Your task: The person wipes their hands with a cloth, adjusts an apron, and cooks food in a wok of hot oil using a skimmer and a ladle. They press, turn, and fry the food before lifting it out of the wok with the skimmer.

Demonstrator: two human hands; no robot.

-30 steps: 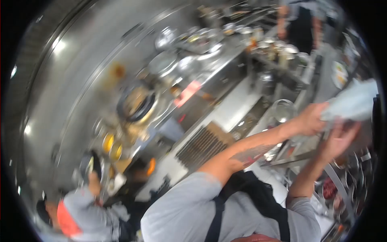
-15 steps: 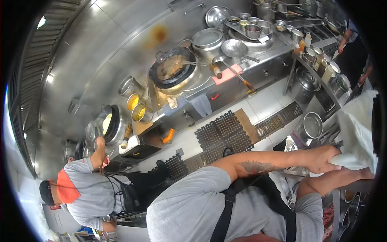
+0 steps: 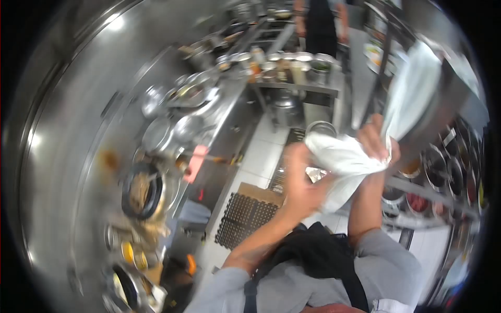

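Observation:
My right hand [image 3: 377, 143] is closed round a twisted, thin white cloth [image 3: 342, 156]. One part of the cloth spreads towards my left hand, and another long part [image 3: 415, 86] reaches up to the far right. My left hand [image 3: 301, 180], blurred by motion, is beside the near part of the cloth. Its thumb and fingers look apart. Whether the left fingertips touch the cloth's edge is hard to make out.
A wok [image 3: 141, 190] sits on the steel range at left, near a pink cloth [image 3: 196, 163]. Sauce containers [image 3: 282, 68] line a shelf ahead, with a person [image 3: 321, 26] beyond. Pans [image 3: 436, 167] are stacked at right. A rubber mat [image 3: 245, 219] lies on the floor.
My view has turned to the right. My left hand gripped the white cloth before; now it is apart from my right hand and looks open. The cloth is now twisted at my right hand.

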